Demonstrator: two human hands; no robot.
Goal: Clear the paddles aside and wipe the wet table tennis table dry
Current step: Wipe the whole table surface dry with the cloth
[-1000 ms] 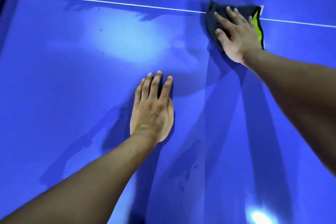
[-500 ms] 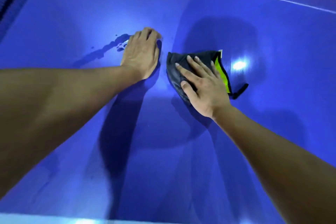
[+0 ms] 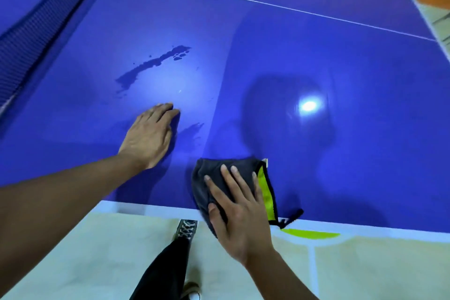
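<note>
Now your right hand (image 3: 239, 212) presses the cloth (image 3: 226, 178) flat, fingers spread, at the desk's (image 3: 341, 80) near edge; the water streak (image 3: 155, 63) lies at eleven o'clock, beyond your flat, open left hand (image 3: 148, 136).

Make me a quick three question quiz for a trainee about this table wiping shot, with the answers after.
1. True or false: the right hand presses the dark grey cloth with the lime-green edge flat.
2. Where is the dark streak of water? A) beyond the left hand B) under the cloth
3. Which edge of the blue table tennis table does the cloth overhang?
Key: 1 true; 2 A; 3 the near edge.
</note>
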